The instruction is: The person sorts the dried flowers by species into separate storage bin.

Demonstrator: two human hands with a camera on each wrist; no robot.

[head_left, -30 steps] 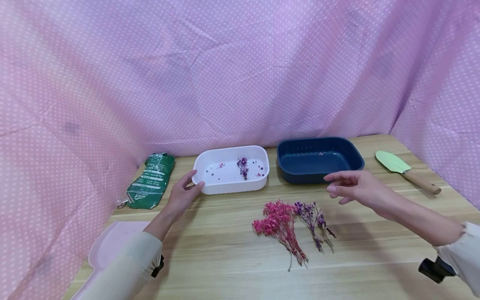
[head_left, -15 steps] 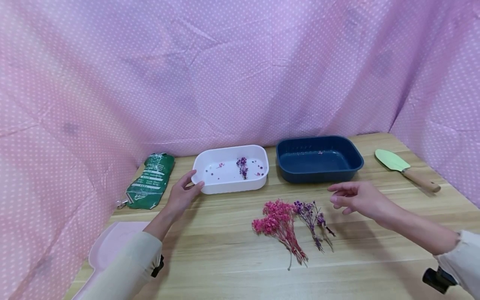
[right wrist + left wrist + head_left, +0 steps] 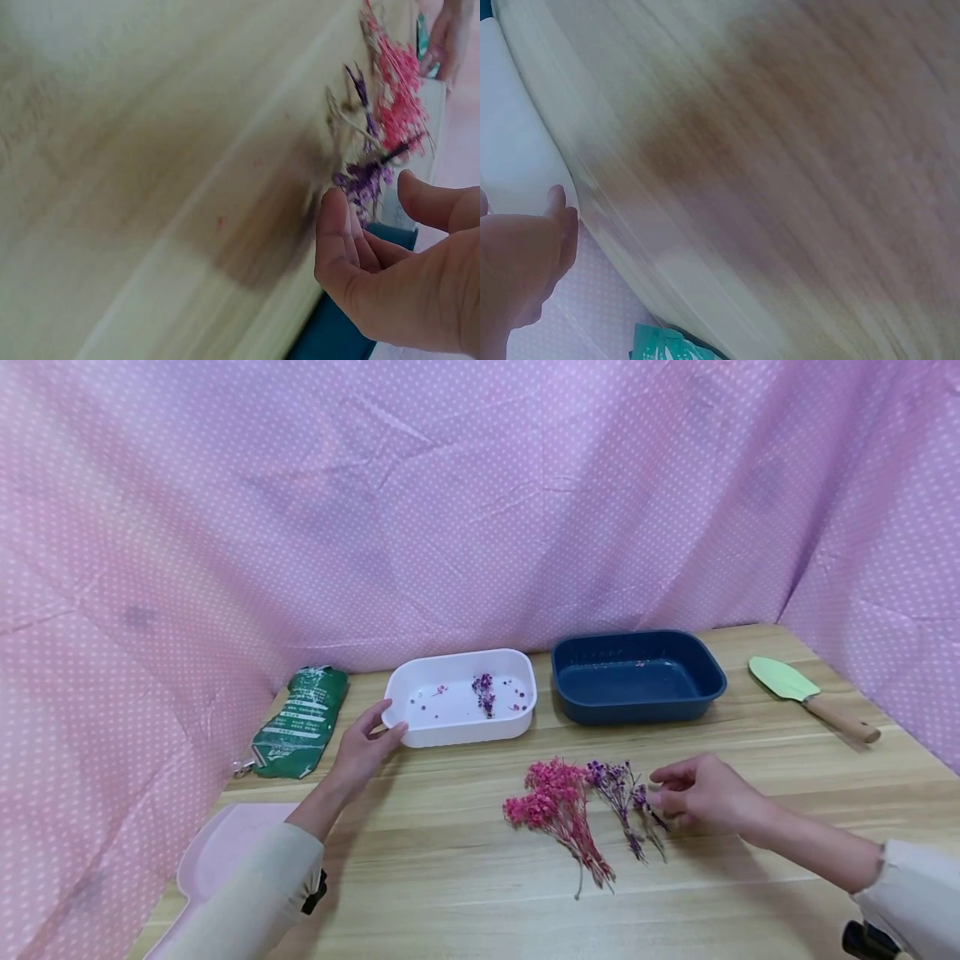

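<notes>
head view: a pink dotted cloth [image 3: 480,527] hangs along the back edge of the wooden table [image 3: 420,893]. near that edge, right of its middle, stands a dark blue tub [image 3: 637,713], long axis roughly following it. just left, a white tub [image 3: 468,733] lies nearly the same way; the left hand [image 3: 366,747] holds its near left corner, thumb on the near side, fingers on the left end. the right hand [image 3: 712,797] is low on the right half of the table, fingers curved, thumb and forefinger a narrow gap apart, nothing visible between them. a bunch of pink flowers [image 3: 555,797] slants, heads to the back left, stems to the near right. right of it a larger purple sprig [image 3: 619,797] points its head at the back edge, tilted slightly left. a smaller purple sprig [image 3: 643,803] lies right by the right fingers, blossoms toward the back; whether they touch cannot be told. inside the white tub, another purple sprig [image 3: 484,693] lies crosswise, head to the back.
</notes>
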